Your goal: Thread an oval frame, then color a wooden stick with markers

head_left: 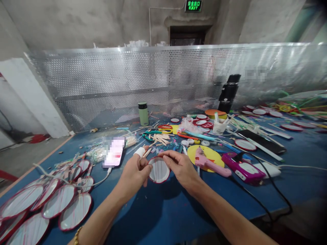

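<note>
A small round disc [159,170], whitish with a red rim, is held up over the blue table between both hands. My left hand [138,167] is closed on its left edge, thumb against the rim; a white wrap covers one finger. Pinching the upper right edge is my right hand [182,167]. Thin wooden sticks [161,139] lie just beyond the hands. To the right, a pink glue gun [211,164] rests on a yellow disc [192,153].
Several larger red-rimmed discs [76,211] with sticks pile up at left, near a lit phone [114,151] on a cable. A purple device [242,166] with a black cord sits at right. A green bottle [143,114] and black cylinder [228,97] stand before the perforated metal screen [114,81].
</note>
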The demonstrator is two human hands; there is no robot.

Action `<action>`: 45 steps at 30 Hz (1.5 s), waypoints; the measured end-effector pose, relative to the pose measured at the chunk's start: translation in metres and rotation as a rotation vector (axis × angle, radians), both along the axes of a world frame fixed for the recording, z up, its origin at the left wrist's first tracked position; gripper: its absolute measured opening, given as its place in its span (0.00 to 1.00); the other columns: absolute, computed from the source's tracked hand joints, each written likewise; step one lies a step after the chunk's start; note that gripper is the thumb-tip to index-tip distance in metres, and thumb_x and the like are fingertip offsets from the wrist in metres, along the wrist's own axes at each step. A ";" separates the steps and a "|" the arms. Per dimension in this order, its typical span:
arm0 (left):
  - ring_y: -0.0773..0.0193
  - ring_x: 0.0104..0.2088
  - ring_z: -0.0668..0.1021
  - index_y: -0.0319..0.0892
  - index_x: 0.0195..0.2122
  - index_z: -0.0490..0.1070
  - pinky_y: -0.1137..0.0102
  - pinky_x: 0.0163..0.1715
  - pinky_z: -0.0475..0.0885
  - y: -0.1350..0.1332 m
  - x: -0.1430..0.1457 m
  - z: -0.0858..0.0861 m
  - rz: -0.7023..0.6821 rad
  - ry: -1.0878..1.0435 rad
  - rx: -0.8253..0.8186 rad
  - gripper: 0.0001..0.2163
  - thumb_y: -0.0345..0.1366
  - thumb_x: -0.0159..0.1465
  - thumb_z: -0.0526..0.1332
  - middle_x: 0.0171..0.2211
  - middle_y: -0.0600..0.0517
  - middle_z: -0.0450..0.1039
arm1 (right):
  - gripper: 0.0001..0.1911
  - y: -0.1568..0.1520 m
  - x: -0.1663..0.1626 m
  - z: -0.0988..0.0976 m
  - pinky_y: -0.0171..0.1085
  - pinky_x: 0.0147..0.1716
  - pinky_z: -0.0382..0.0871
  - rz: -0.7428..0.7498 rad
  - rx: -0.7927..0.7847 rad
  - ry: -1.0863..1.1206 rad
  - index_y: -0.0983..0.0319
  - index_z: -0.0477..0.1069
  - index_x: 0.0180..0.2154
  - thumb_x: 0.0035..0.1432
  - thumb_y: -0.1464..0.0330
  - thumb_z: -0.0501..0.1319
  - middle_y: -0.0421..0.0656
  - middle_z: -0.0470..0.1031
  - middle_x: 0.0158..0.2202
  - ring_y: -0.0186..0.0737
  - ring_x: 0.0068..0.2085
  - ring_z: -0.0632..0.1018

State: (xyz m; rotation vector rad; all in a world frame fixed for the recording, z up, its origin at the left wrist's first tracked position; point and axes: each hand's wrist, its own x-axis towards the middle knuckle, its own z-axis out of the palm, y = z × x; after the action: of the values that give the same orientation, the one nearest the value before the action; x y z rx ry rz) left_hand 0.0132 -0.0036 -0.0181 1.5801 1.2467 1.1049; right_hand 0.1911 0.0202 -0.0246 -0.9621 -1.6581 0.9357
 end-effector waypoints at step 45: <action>0.73 0.12 0.69 0.35 0.67 0.50 0.75 0.17 0.60 -0.007 0.001 0.003 -0.193 -0.071 -0.104 0.32 0.29 0.62 0.58 0.18 0.66 0.57 | 0.14 -0.006 0.002 0.005 0.33 0.30 0.59 0.110 -0.121 0.019 0.60 0.69 0.31 0.63 0.56 0.58 0.37 0.66 0.28 0.34 0.31 0.66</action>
State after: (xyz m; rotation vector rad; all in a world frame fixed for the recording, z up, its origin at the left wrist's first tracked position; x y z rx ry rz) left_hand 0.0139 -0.0107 -0.0148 1.5336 1.0633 0.9503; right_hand 0.1933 0.0139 -0.0201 -0.9466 -1.6671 1.1259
